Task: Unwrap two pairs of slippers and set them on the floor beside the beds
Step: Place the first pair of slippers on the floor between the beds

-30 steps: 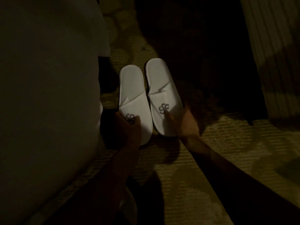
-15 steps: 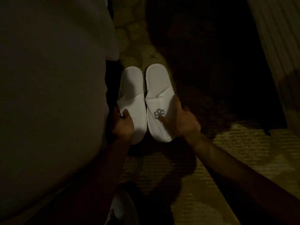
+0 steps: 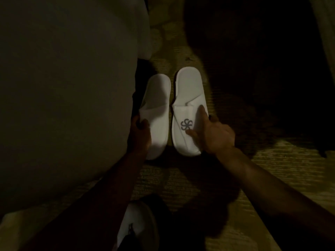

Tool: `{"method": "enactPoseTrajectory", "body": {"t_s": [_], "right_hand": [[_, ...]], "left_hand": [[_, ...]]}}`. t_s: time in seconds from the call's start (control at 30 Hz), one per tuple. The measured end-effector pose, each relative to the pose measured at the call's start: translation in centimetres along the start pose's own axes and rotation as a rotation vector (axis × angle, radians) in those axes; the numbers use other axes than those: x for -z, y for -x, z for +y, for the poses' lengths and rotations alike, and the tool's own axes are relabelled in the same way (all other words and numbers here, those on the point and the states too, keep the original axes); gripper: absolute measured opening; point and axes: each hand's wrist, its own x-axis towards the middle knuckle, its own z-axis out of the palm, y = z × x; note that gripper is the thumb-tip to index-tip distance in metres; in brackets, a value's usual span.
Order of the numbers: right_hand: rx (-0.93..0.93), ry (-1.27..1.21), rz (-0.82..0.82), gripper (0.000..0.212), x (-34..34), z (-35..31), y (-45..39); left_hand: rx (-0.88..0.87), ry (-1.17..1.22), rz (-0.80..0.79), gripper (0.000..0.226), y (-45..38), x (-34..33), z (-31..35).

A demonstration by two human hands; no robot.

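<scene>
Two white slippers lie side by side on the patterned carpet beside a bed, toes toward me. My left hand grips the left edge of the left slipper at its toe strap, covering its logo. My right hand rests on the right slipper, thumb near the grey logo and fingers over the strap's right side. The room is dim. No wrapper is visible.
The white bed fills the left half of the view. A white shoe on my foot shows at the bottom centre. The carpet runs to the right. Deep shadow covers the upper right, with a pale curtain or bedding edge beyond.
Both hands have slid the slippers a little: the left slipper now sits lower and nearer the bed, with a gap between the pair. My right fingers have spread over the right strap.
</scene>
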Motion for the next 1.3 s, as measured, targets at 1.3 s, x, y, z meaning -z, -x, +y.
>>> {"method": "enactPoseTrajectory", "body": {"t_s": [1.3], "right_hand": [[0.076, -0.062, -0.151, 0.087, 1.1, -0.7, 0.6]], "left_hand": [[0.109, 0.23, -0.028, 0.039, -0.7, -0.2, -0.8]]}}
